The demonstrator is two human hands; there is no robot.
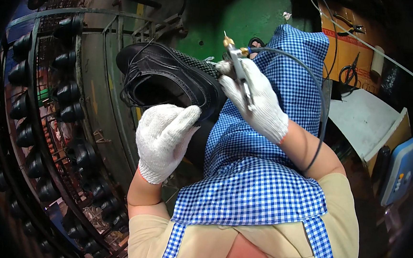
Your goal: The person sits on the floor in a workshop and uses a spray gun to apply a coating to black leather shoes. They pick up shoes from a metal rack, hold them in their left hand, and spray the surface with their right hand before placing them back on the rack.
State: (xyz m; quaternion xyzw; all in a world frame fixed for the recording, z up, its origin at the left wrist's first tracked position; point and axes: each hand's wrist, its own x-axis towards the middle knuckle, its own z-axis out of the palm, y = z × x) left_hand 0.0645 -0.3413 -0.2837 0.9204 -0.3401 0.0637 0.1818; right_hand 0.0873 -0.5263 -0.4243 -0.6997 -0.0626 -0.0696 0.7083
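A black lace-up shoe with a textured sole edge lies tilted on its side in front of me. My left hand, in a white knit glove, grips it at the heel with fingers closed, and some fingertips are hidden. In my right hand, also gloved, is a slim metal spray gun with a brass nozzle and a fine tip pointing away from me. A dark hose curves from its brass fitting around my right forearm. The right fingers wrap the gun close to the shoe's sole edge. Loose laces hang over the shoe opening.
Metal racks with many black shoes fill the left side. To the right, a cardboard box carries pliers, scissors and a pale roll. Below it are a grey-white sheet and a blue case. A blue checked apron covers my lap.
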